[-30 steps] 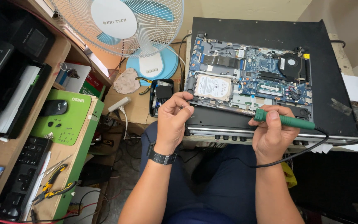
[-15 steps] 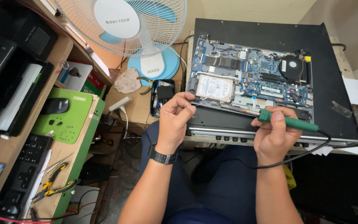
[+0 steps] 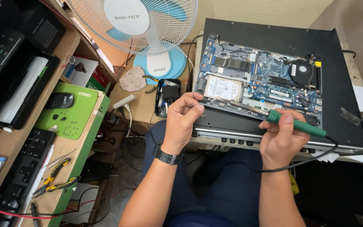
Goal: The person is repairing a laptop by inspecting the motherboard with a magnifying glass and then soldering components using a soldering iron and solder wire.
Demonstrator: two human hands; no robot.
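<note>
Soldering step: right hand (image 3: pixel 280 141) grip clamped on soldering iron (image 3: pixel 293 122); left hand (image 3: pixel 182 120) grip pinched together beside hard drive (image 3: pixel 222 89); next calls for steady tip.

green soldering iron (image 3: pixel 299 124), blue circuit board (image 3: pixel 269 73)

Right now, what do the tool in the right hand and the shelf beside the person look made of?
Soldering iron: green handle, apparently matte plastic or rubber; its shaft glints like bare metal. Shelf: pale brown board, likely wood or laminate, with a green-painted edge.
</note>
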